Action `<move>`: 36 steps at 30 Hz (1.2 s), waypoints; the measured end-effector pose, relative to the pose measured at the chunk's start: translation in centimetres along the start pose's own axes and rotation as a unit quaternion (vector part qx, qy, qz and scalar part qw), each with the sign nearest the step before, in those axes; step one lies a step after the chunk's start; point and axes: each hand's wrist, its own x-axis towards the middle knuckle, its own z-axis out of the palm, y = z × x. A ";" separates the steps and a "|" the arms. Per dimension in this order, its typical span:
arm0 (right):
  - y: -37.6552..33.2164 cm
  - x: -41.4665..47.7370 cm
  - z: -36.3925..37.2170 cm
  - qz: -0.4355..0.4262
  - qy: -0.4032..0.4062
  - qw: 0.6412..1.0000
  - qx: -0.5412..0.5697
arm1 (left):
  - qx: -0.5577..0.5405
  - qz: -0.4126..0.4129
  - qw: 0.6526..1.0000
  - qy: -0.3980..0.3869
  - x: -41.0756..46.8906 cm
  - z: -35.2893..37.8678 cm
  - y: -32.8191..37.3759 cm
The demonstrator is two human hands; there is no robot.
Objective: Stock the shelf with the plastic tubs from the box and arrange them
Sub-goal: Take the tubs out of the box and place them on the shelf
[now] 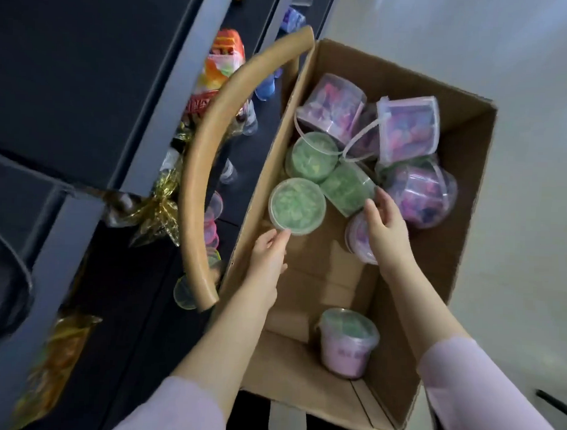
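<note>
Looking down from my head: both hands are in the box [462, 201]. My left hand [268, 256] pinches the rim of a green tub [297, 206] with its fingertips; that thin grip could slip and drop it. My right hand [386, 231], fingers spread, rests on a second green tub [347, 188] and a pink tub [358, 240], closed on neither. The loose handles may snag. The shelf [232, 168], at left, is blurred and partly hidden by a curved tan bar [196, 179].
</note>
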 end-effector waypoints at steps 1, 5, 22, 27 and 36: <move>0.2 1.2 0.6 -0.011 0.007 0.999 -0.035 | -0.010 -0.011 1.000 -0.002 1.3 0.4 0.0; 1.4 3.7 2.5 -0.024 0.053 0.991 -0.124 | -0.074 -0.043 0.996 0.021 4.7 1.8 0.2; 3.3 -1.5 3.3 0.108 0.155 0.978 0.089 | -0.145 -0.090 0.980 0.101 2.8 0.1 -4.7; 3.9 -2.7 4.4 0.148 0.175 0.969 0.091 | -0.139 -0.131 0.975 0.114 1.4 -1.4 -6.7; 3.8 -2.8 4.9 0.237 0.139 0.948 0.158 | -0.152 -0.113 0.977 0.098 0.8 -1.9 -6.4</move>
